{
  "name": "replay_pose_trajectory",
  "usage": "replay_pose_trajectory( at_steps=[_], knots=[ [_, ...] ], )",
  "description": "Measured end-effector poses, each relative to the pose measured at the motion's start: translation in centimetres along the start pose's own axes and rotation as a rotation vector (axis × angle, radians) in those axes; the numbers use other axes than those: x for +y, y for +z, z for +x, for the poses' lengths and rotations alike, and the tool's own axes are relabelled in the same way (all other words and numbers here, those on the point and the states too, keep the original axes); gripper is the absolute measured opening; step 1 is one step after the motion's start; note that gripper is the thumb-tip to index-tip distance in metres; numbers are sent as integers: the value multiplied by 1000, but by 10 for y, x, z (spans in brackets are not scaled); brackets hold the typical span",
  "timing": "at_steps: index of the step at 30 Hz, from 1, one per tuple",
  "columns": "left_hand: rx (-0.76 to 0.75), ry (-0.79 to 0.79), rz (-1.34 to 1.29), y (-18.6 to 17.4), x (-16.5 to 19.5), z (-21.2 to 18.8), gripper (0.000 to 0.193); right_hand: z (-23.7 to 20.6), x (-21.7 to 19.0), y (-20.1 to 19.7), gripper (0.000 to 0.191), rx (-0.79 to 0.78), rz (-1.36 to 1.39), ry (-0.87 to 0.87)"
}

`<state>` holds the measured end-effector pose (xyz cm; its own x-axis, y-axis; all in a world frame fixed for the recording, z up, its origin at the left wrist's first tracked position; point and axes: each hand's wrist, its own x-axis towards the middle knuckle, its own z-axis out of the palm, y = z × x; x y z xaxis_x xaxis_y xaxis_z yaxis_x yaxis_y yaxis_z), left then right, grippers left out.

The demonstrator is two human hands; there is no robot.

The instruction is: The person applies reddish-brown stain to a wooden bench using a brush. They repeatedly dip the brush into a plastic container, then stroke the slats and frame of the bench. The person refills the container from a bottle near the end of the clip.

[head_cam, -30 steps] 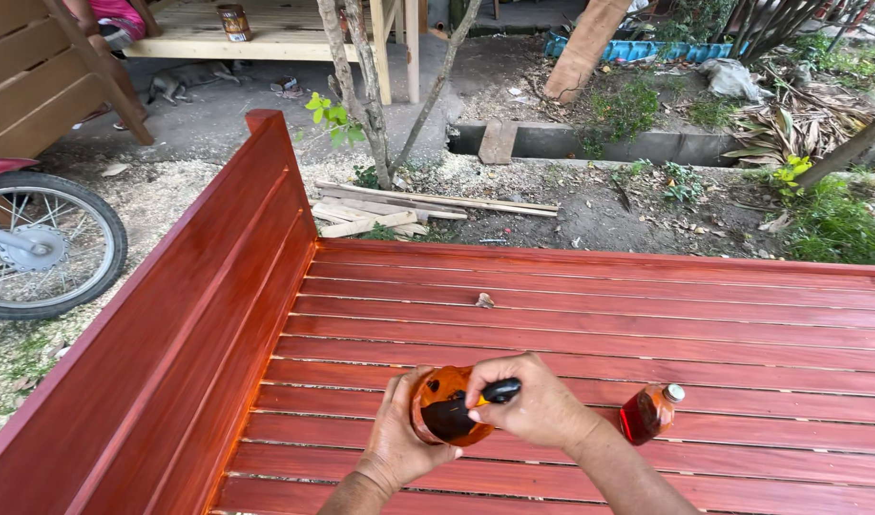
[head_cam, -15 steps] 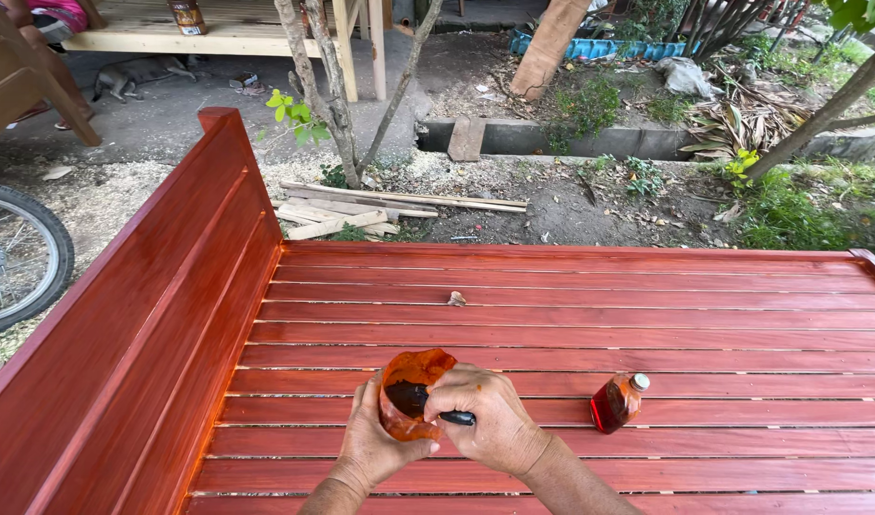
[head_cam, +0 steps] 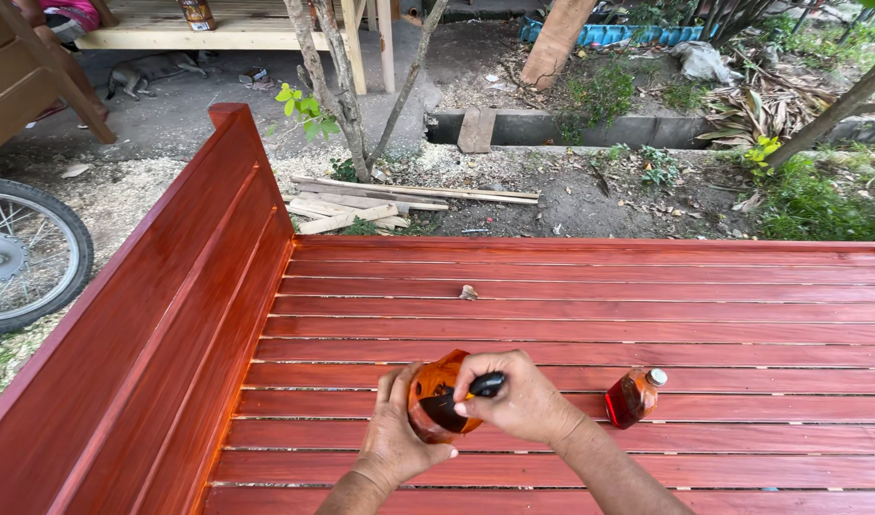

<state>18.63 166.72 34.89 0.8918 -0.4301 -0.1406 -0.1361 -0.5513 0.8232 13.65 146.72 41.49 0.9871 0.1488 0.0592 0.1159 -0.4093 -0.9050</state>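
Observation:
My left hand (head_cam: pixel 392 431) grips a small cut-off orange plastic cup (head_cam: pixel 437 389), tilted toward me, with dark stain inside. My right hand (head_cam: pixel 520 396) holds a black-handled brush (head_cam: pixel 479 387) whose end is dipped into the cup. Both hands hover over the red-brown slatted wooden bench seat (head_cam: pixel 590 324). To the right of my right hand, a small bottle of reddish liquid with a white cap (head_cam: pixel 633 397) lies tilted on the slats.
The bench's slatted backrest (head_cam: pixel 161 334) rises on the left. A small dry leaf (head_cam: pixel 468 293) lies on the seat. Beyond the bench are loose planks (head_cam: pixel 361 205), thin tree trunks (head_cam: pixel 337 86), a concrete gutter (head_cam: pixel 590 129) and a wheel (head_cam: pixel 22 257) at left.
The view has shifted slightly, so bench and wheel sit differently in frame. My hands keep the cup and brush together, the brush still working inside the cup.

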Motion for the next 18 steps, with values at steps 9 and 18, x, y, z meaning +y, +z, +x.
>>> replay_pose_trajectory(
  at_steps=[9,18],
  knots=[
    [88,167,-49,-3,-13,-6,110,12,4,-3,13,101,36,147],
    [49,8,-41,-9,-20,-6,116,17,-13,31,15,110,-290,-50]
  ],
)
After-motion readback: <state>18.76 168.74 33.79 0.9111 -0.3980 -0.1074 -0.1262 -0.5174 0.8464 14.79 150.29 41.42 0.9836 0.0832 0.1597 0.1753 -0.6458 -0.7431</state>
